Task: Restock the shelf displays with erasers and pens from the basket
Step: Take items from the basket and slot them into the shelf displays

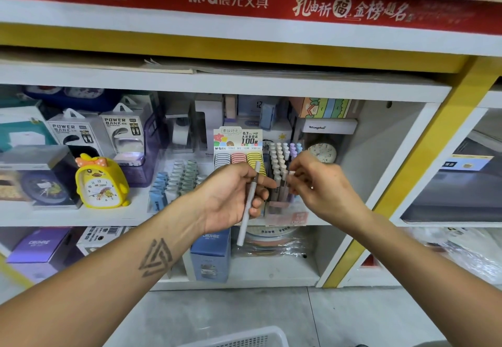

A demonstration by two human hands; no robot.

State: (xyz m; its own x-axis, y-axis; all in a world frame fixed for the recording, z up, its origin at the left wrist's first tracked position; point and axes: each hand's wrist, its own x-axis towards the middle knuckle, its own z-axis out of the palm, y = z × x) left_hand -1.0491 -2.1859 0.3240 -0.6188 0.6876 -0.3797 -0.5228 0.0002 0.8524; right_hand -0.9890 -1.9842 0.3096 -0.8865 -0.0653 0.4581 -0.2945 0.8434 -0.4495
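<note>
My left hand [233, 197] grips a slim white pen [247, 211] that hangs nearly upright in front of the middle shelf. My right hand [312, 181] pinches another pale pen [284, 177] by its top, right at the pen display box [282, 173], which holds several pastel-capped pens standing upright. To the left stands a clear display of eraser packs [176, 181] in blue and green rows. A corner of the white basket [244, 337] shows at the bottom edge; its contents are hidden.
A pencil-lead display [239, 151] stands behind my left hand. A yellow duck alarm clock [99, 183], power bank boxes [122, 135] and a round clock [323, 152] share the shelf. Boxes fill the lower shelf [209, 257]. A yellow post [407, 178] bounds the bay on the right.
</note>
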